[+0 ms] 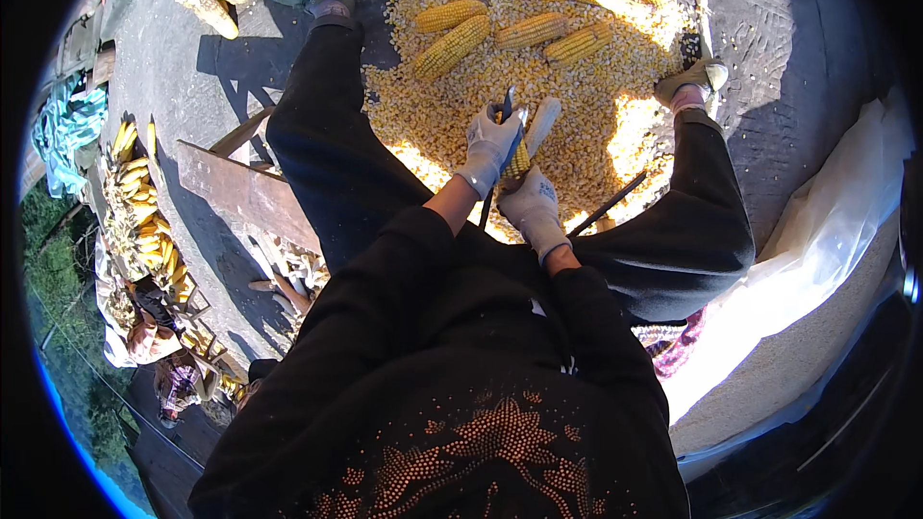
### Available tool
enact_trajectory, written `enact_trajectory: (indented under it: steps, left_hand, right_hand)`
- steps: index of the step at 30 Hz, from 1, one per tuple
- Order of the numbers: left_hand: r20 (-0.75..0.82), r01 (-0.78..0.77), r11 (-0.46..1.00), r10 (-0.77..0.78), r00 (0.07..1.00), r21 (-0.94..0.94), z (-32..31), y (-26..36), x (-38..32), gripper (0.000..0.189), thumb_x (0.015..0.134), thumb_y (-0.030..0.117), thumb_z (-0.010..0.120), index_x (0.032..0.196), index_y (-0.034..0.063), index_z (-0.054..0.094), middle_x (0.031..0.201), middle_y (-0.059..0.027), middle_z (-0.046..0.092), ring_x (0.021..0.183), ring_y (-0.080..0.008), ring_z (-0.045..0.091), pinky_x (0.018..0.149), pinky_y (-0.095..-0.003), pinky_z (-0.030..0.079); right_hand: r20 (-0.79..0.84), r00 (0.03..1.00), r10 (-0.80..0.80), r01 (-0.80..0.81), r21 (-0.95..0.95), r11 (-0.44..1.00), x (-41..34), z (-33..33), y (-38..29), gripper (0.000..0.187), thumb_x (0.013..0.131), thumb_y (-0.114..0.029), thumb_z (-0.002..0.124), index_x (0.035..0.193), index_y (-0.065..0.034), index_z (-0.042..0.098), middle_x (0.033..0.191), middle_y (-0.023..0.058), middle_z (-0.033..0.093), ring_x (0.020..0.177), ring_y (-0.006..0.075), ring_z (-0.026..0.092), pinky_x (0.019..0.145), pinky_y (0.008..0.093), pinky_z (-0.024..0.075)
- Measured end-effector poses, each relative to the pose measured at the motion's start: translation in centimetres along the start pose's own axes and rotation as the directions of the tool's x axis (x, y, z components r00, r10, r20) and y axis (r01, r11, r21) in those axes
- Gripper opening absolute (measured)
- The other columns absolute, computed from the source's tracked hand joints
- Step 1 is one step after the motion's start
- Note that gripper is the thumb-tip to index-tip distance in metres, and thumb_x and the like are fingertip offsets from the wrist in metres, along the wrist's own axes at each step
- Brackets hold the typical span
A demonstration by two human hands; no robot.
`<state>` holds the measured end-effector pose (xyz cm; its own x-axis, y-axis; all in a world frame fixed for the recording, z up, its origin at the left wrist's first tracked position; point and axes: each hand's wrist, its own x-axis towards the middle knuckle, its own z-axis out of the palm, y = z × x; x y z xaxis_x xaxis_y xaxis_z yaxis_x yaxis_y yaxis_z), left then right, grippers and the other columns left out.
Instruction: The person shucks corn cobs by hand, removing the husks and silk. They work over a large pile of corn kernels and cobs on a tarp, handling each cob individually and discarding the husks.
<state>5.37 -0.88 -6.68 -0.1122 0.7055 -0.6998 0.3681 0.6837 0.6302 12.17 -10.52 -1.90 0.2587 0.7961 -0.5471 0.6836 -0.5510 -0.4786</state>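
My left hand [492, 140], in a pale work glove, is closed around a dark, narrow tool [509, 102] whose end sticks up past the fingers; its exact kind cannot be told. Against it lies a yellow corn cob [518, 158], partly hidden by both hands. My right hand [531, 205], gloved too, grips the lower end of this cob. Just beyond the hands a pale, stripped cob [543, 124] slants upward. Loose corn kernels [461, 107] form a wide heap under and around them. On the heap lie several full corn cobs [453, 47].
A wooden board [249, 191] stands by my left leg, with stripped cobs [281, 288] behind it. A dark bar [613, 202] slants beside my right thigh. Husked corn [148, 216] lines the left side, near another person [177, 378]. Clear plastic sheeting [807, 245] lies at right.
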Motion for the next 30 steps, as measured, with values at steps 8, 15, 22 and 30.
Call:
enact_trajectory:
  steps: [8,15,22,30]
  left_hand:
    - [0.076,-0.009,0.999,0.005,0.997,0.04,-0.7,0.7,0.1,0.038,0.083,0.031,0.065,0.072,-0.0049,0.064,0.061,-0.0066,0.06,0.047,-0.0123,0.055,0.039,-0.0293,0.044]
    - [0.149,0.167,0.978,-0.147,0.978,-0.127,-0.8,0.9,0.2,0.036,0.08,0.036,0.068,0.086,0.0006,0.064,0.066,-0.0041,0.06,0.049,-0.0118,0.054,0.04,-0.0278,0.045]
    - [-0.3,-0.161,0.987,0.16,0.94,0.021,0.6,-0.7,0.4,0.043,0.073,0.036,0.075,0.095,0.0019,0.06,0.077,-0.0031,0.06,0.067,-0.0096,0.055,0.056,-0.0246,0.043]
    - [0.153,0.155,0.927,-0.107,0.982,-0.343,-1.2,2.1,-1.5,0.034,0.079,0.035,0.072,0.088,0.004,0.061,0.071,0.0009,0.056,0.059,-0.0078,0.047,0.053,-0.0233,0.039]
  right_hand:
    - [0.622,0.783,-0.019,-0.58,0.741,0.339,-2.9,-4.7,-0.4,0.014,0.079,-0.011,0.069,0.077,-0.0013,0.059,0.058,0.002,0.055,0.047,0.0094,0.052,0.041,0.0228,0.0394]
    - [0.577,0.792,0.2,-0.585,0.62,0.524,-2.6,-4.3,-0.1,0.027,0.07,-0.01,0.071,0.089,0.0017,0.055,0.066,0.0072,0.059,0.052,0.0159,0.058,0.046,0.0277,0.048]
    - [0.414,0.904,0.106,-0.251,0.314,0.916,2.2,-1.2,-1.1,0.029,0.069,-0.011,0.071,0.089,0.0002,0.053,0.067,0.01,0.058,0.049,0.0182,0.057,0.041,0.0308,0.0451]
    - [0.658,0.753,-0.004,-0.644,0.738,0.204,-1.5,-5.2,-2.4,0.017,0.077,-0.009,0.066,0.086,-0.0014,0.053,0.061,0.0055,0.055,0.044,0.0123,0.05,0.036,0.0238,0.0378]
